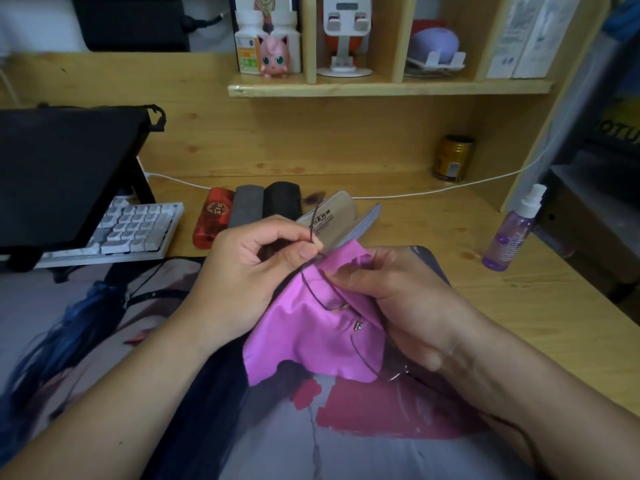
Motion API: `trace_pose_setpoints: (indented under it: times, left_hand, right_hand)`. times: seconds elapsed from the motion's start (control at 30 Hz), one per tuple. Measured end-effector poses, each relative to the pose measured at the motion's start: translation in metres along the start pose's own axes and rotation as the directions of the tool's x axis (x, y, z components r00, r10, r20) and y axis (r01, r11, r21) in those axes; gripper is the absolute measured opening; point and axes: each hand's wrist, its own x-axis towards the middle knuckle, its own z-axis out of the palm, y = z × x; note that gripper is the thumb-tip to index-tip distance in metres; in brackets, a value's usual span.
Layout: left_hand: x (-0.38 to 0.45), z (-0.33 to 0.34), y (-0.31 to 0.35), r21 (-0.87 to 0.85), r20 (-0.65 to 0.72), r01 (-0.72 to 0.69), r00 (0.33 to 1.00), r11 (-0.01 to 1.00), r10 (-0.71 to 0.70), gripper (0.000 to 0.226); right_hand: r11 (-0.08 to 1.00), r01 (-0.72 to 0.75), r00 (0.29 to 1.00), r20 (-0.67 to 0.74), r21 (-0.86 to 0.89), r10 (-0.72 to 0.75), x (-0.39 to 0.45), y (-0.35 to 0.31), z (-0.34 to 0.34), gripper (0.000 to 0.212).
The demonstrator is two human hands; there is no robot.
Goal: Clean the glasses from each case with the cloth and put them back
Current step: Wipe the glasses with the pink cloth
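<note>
We're at a home study desk (346, 161) of pale pine: a white mechanical keyboard (131, 226), a pink round-eared toy figurine (274, 57) on the wooden cubby shelf (381, 86) (vitamin bottle beside it), an illustrated desk mat (86, 323).

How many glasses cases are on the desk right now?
4: a red case, a grey case and a black case side by side, closed, plus an open beige case behind the hands. Others may be hidden.

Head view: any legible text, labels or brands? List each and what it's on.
"OTU", cut off by the frame edge: dark box at far right.
Open beige glasses case: printed characters, too blurred.
Red glasses case: round gold emblem, unreadable.
White pill bottle, gold can: labels too small.
</note>
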Motion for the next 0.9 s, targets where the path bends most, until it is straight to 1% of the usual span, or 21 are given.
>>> trace_pose_setpoints:
  times: [0.1,0.2,0.27,0.37,0.47,0.53,0.57,0.6,0.67,0.7,0.77,0.83,0.9]
  left_hand:
    - [0.0,-0.001,0.001,0.006,-0.026,-0.041,0.999,0.999,0.041,0.012]
    - [-0.003,0.006,0.004,-0.008,0.013,-0.066,0.998,0.998,0.066,0.009]
    - [-0.006,0.012,0.006,-0.023,0.058,-0.074,0.995,0.997,0.076,0.007]
    - [-0.008,0.018,0.006,-0.038,0.128,-0.055,0.99,0.998,0.06,0.006]
    - [-0.009,0.018,0.005,-0.039,0.163,-0.026,0.986,0.999,0.032,0.006]
    - [-0.008,0.016,0.005,-0.037,0.161,-0.009,0.987,0.999,0.015,0.008]
    - [-0.007,0.015,0.005,-0.032,0.162,-0.006,0.987,0.999,0.011,0.009]
    - [-0.007,0.014,0.006,-0.024,0.166,-0.008,0.986,1.0,0.012,0.009]
    - [-0.007,0.013,0.007,-0.004,0.181,-0.029,0.983,1.0,0.029,0.009]
    - [-0.008,0.014,0.008,0.005,0.189,-0.041,0.981,0.999,0.04,0.01]
    - [-0.008,0.014,0.009,0.018,0.194,-0.063,0.979,0.998,0.058,0.013]
    - [-0.008,0.014,0.009,0.026,0.181,-0.065,0.982,0.998,0.059,0.011]
    - [-0.008,0.014,0.007,0.022,0.162,-0.05,0.986,0.999,0.046,0.009]
  right_hand:
    - [0.992,-0.076,0.979,0.184,-0.099,0.093,-0.002,-0.007,-0.007,0.022]
    - [0.964,-0.189,0.916,0.319,-0.189,0.242,-0.002,-0.013,-0.014,0.023]
    - [0.939,-0.246,0.881,0.349,-0.239,0.319,-0.001,-0.015,-0.018,0.022]
    - [0.908,-0.278,0.842,0.376,-0.313,0.387,-0.001,-0.016,-0.016,0.018]
    - [0.898,-0.269,0.838,0.375,-0.348,0.396,-0.001,-0.015,-0.012,0.021]
    - [0.905,-0.277,0.841,0.374,-0.324,0.391,0.0,-0.013,-0.01,0.016]
    - [0.908,-0.286,0.84,0.376,-0.307,0.391,0.001,-0.012,-0.01,0.018]
    - [0.907,-0.299,0.837,0.375,-0.295,0.398,0.001,-0.011,-0.01,0.02]
    - [0.907,-0.303,0.842,0.363,-0.291,0.398,0.0,-0.012,-0.007,0.015]
    - [0.908,-0.297,0.85,0.352,-0.294,0.392,0.0,-0.011,-0.006,0.014]
    - [0.91,-0.275,0.876,0.309,-0.309,0.37,-0.001,-0.009,-0.004,0.019]
    - [0.913,-0.223,0.923,0.226,-0.341,0.31,0.001,-0.005,-0.002,0.024]
    - [0.918,-0.179,0.951,0.175,-0.355,0.253,0.001,-0.002,0.002,0.026]
